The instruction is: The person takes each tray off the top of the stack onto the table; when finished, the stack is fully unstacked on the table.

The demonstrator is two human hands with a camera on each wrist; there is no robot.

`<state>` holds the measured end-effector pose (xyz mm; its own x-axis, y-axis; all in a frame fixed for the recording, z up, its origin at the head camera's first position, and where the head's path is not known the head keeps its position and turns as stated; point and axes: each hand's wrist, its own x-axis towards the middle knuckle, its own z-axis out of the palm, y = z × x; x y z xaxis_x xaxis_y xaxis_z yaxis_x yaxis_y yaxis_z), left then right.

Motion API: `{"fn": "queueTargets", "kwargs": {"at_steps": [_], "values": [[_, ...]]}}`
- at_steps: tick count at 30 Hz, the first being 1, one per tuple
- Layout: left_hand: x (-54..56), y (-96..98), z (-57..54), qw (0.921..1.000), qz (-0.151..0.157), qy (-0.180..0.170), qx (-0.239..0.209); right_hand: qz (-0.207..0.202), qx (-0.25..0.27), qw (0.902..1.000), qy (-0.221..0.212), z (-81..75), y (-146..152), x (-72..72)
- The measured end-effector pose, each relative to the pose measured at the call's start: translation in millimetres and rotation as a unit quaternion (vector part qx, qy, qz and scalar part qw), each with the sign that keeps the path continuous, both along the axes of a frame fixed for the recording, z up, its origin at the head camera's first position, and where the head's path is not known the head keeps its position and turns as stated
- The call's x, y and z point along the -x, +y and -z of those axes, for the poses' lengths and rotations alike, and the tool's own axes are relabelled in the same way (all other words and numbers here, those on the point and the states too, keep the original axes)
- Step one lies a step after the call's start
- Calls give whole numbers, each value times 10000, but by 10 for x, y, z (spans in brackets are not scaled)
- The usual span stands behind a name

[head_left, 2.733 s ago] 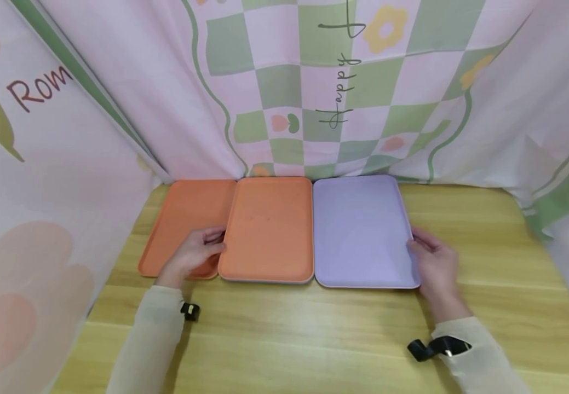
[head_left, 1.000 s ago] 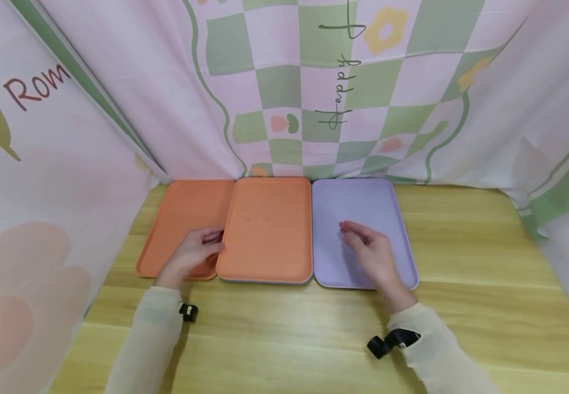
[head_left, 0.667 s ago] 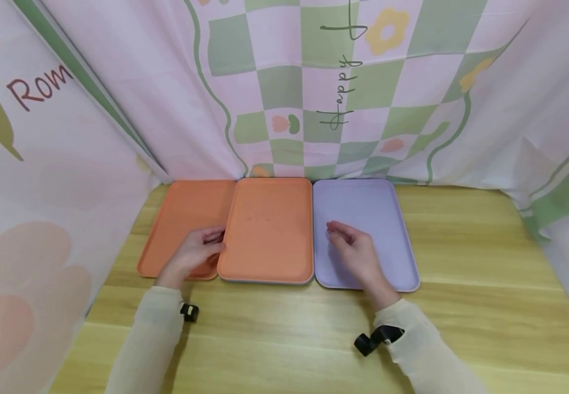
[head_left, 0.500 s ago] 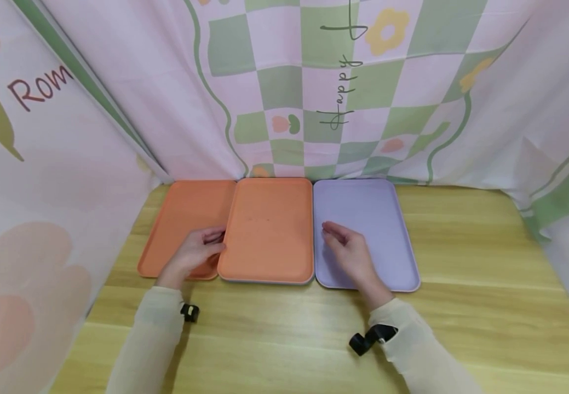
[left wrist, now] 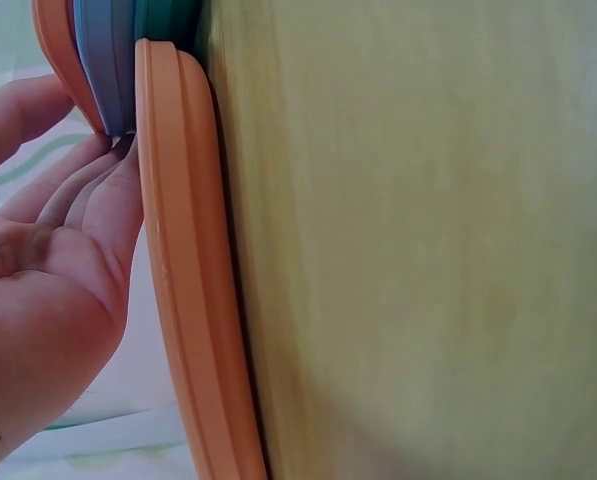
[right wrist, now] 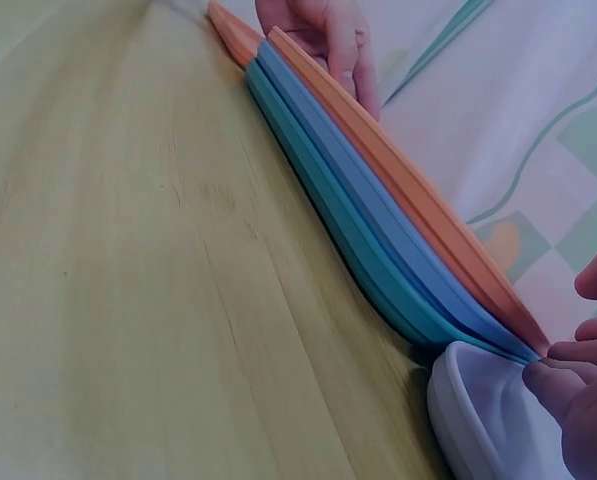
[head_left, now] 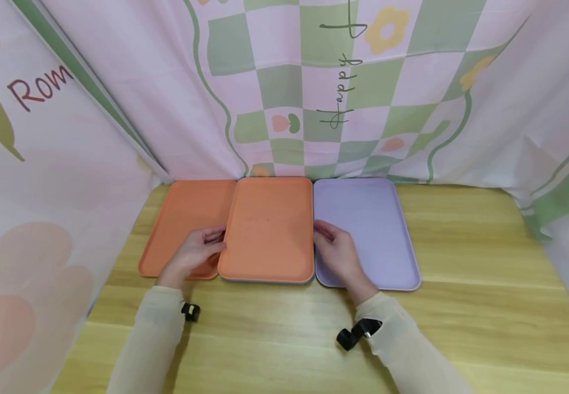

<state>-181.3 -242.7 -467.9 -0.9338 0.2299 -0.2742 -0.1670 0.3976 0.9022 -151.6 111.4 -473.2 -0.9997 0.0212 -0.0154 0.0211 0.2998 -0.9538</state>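
Note:
In the head view, an orange tray point(head_left: 270, 235) lies at the centre, on top of a blue tray point(right wrist: 363, 185) and a teal tray point(right wrist: 328, 205) seen edge-on in the right wrist view. Another orange tray point(head_left: 176, 219) lies flat to its left, and a purple tray point(head_left: 383, 235) adjoins on the right. My left hand point(head_left: 191, 254) holds the left edge of the stack, thumb at the top tray's rim and fingers at its underside. Over the purple tray, my right hand point(head_left: 339, 253) has its fingertips right at the stack's right edge, thumb apart from the fingers.
All the trays sit on a wooden table point(head_left: 264, 339), their far edges close to a patterned curtain point(head_left: 284, 87). A second printed cloth point(head_left: 42, 191) hangs along the left side. Black camera straps point(head_left: 358, 332) are on both wrists.
My right hand has left the purple tray's right edge and moved left across it to the central stack's right edge. The left hand and the trays have stayed about where they were.

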Motion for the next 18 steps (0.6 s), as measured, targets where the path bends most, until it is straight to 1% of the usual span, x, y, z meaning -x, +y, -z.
{"fn": "queueTargets", "kwargs": {"at_steps": [2, 6, 14, 18], "values": [[1, 2, -3, 10000, 3, 15, 0, 41, -48, 10000, 2, 13, -19, 18], [4, 6, 7, 10000, 17, 34, -20, 94, -321, 9994, 42, 56, -47, 33], [4, 6, 14, 10000, 26, 49, -54, 292, -791, 9962, 196, 144, -89, 8], [8, -2, 11, 10000, 23, 32, -51, 279, -908, 9953, 205, 155, -99, 2]]}}
